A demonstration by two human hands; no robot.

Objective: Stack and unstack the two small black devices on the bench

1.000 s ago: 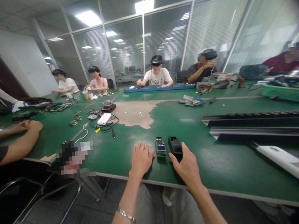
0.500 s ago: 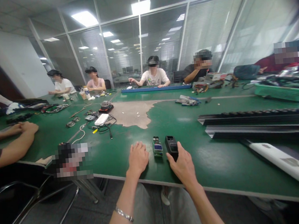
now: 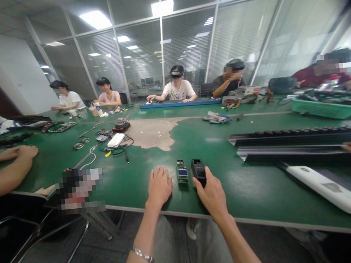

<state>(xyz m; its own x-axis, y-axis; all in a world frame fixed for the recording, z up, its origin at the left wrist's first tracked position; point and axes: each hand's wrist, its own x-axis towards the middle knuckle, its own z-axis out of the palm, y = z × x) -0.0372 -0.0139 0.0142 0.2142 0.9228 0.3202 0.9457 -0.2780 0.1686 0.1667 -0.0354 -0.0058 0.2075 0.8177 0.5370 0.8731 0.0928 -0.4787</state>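
Note:
My left hand [image 3: 160, 186] lies palm down on the green table, fingers stretched out and holding nothing. Just right of it a small circuit board with a blue screen [image 3: 182, 173] stands apart from both hands. My right hand [image 3: 211, 190] grips the near end of a black plastic casing [image 3: 198, 169], thumb on its left side and fingers on its right. That casing rests on the table beside the circuit board, its lower part hidden by the hand.
Long black metal strips [image 3: 289, 149] and a white elongated object [image 3: 330, 187] lie to the right. A charger-like white block with cables [image 3: 116, 140] sits at left. Gloves [image 3: 217, 117], a green basket [image 3: 322, 109] and a blue bar [image 3: 180, 103] are farther off. Co-workers sit around the table.
The view has shifted slightly, so everything appears a little farther left. My hands keep the same pose. The co-worker opposite has lowered one hand toward the blue bar.

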